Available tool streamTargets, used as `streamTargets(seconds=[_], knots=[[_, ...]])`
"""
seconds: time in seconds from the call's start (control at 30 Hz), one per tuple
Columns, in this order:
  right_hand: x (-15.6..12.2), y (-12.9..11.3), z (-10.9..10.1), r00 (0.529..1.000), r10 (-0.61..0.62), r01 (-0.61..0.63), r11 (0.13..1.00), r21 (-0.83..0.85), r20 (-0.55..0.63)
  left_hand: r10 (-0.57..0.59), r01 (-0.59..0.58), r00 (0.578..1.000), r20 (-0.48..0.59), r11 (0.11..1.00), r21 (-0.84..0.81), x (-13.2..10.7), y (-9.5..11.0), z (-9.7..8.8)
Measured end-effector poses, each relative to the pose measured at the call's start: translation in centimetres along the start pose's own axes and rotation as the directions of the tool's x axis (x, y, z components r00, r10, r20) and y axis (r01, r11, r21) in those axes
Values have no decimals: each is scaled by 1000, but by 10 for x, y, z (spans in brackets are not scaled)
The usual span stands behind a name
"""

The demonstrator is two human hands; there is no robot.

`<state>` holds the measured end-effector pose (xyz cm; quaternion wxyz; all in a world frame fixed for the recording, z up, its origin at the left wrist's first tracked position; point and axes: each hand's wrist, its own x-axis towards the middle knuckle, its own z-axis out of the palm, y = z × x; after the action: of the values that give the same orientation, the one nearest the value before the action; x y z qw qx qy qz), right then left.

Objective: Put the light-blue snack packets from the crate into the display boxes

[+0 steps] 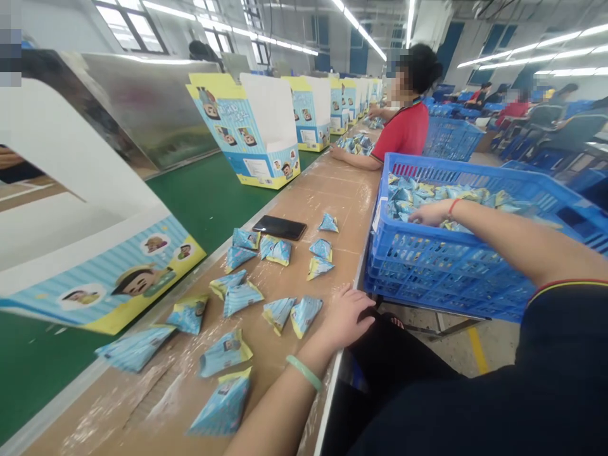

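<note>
Fifteen packets (243, 299) and one phone (280, 228) lie centre to lower left; the left hand (349, 318) is loose, empty; the right hand (431, 213), in one upper-right crate (427, 238), grips unclearly.

Cannot tell the grip of the right hand (430, 213), partly hidden among packets (403, 192) in the blue crate (451, 259). Cannot see the nearest carton (128, 256) whole, cut off at left, nor read the label (256, 168) on the next carton (235, 136), nor make out blurred, distant workers (516, 111).

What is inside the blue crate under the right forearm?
Inside the blue crate are many small blue-and-yellow packets, with the right hand in among them. The forearm hides some, and whatever lies beneath the top layer is covered.
</note>
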<state>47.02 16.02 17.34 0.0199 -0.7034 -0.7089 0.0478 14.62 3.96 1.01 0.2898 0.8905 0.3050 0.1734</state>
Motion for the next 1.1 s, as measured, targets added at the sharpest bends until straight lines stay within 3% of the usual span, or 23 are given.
streamTargets(seconds=[0.07, 0.1, 0.17, 0.2, 0.27, 0.3, 0.4, 0.47, 0.67, 0.9, 1.0, 1.1], knots=[[-2, -12, -19, 983, 2, -14, 998, -64, -182, -2, 2, 1000, -6, 1000, 2, 0, -2, 0], [-6, -20, -30, 946, -16, 2, 999, -44, -325, 1, -1, 1000, -7, 1000, 7, -1, -2, 1], [-17, -39, -48, 796, -63, 171, 978, 123, -602, 15, -14, 1000, -5, 1000, 17, -1, -3, 1], [-25, -51, -55, 745, -88, 322, 916, 240, -661, 20, -20, 1000, -5, 1000, 21, -1, -3, 1], [-40, -77, -60, 733, -206, 588, 670, 453, -648, 25, -25, 1000, -1, 999, 25, -1, -3, 0], [-46, -90, -59, 736, -299, 658, 527, 538, -607, 24, -24, 1000, 0, 999, 27, -1, -2, 0], [-54, -130, -39, 689, -488, 680, 176, 712, -537, 26, -26, 1000, 13, 999, 38, -1, 1, -1], [-50, -152, -20, 688, -494, 650, 91, 755, -532, 35, -36, 999, 24, 998, 46, -1, 3, -2], [-2, -192, 30, 810, -324, 559, 180, 809, -488, 59, -63, 997, 47, 995, 78, 1, 1, 3], [63, -200, 70, 897, -111, 436, 387, 813, -428, 72, -77, 996, 60, 993, 92, 3, -2, 9], [79, -198, 87, 917, -69, 389, 367, 845, -392, 72, -79, 995, 72, 991, 108, 4, 0, 7], [93, -194, 105, 906, -102, 421, 316, 850, -410, 64, -74, 995, 82, 990, 119, 4, 1, 7]])
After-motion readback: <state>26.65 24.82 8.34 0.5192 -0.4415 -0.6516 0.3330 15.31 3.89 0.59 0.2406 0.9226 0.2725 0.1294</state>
